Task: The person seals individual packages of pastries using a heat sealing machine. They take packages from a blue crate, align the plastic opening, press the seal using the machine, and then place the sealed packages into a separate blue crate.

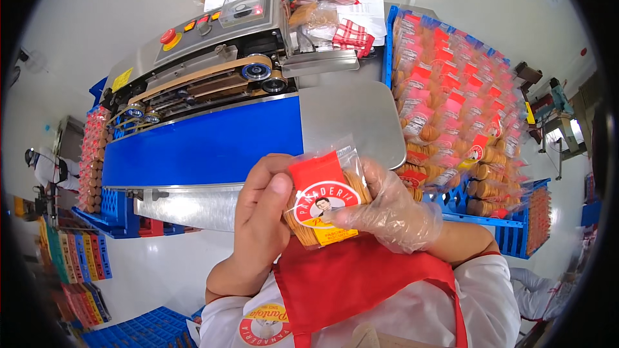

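In front of my red apron [358,285] I hold up a clear plastic pack of round biscuits [316,171]. It has a red and yellow printed label facing me, and its clear top end points away from me. My bare left hand [261,212] grips the pack's left side, thumb bent against its edge. My right hand [399,212], in a clear plastic glove, holds the right side with its thumb across the label. Just beyond the pack are the blue conveyor belt [208,145] of a band sealer [198,72] and a bare steel plate [350,116].
At right, a blue plastic crate [483,220] holds rows of biscuit packs [449,87]. More packs [94,154] stand in a crate at left. A red emergency-stop button [169,36], papers [362,14] and a checked cloth [353,36] lie beyond. A co-worker [55,169] stands far left.
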Available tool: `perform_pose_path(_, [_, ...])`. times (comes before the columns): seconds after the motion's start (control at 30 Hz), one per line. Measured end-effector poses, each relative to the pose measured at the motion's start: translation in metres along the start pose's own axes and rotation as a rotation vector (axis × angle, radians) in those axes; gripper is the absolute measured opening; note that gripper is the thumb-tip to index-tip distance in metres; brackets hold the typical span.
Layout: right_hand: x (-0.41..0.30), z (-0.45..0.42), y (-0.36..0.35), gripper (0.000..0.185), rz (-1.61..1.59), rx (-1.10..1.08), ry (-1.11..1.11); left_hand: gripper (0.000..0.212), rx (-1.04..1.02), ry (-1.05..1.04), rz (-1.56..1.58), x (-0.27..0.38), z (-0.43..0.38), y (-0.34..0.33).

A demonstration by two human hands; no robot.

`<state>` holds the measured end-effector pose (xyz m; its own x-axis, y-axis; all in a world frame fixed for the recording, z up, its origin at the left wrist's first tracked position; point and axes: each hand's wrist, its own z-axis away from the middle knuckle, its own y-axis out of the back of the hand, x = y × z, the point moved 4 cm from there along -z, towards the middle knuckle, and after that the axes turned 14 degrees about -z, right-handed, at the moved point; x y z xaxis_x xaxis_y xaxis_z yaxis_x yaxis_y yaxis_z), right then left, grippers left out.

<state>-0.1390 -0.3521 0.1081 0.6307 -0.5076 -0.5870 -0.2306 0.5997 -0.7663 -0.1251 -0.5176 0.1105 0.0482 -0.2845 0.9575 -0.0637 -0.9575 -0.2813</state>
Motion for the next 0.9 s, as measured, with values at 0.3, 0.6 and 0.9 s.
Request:
perform_pose_path(0.3, [0.007,0.001,0.002,0.054,0.031,-0.065,0.012,0.010,0.127,-0.142,-0.293,0.019,-0.002,0.019])
perform_pose_path(0.6, [0.009,-0.001,0.003,0.052,0.049,-0.075,-0.070,0.013,0.089,-0.104,-0.360,0.021,0.000,0.036])
perform_pose_path(0.9, [0.017,-0.008,0.005,0.060,0.319,-0.057,-0.186,0.010,-0.245,-0.150,-0.888,0.034,0.001,0.024])
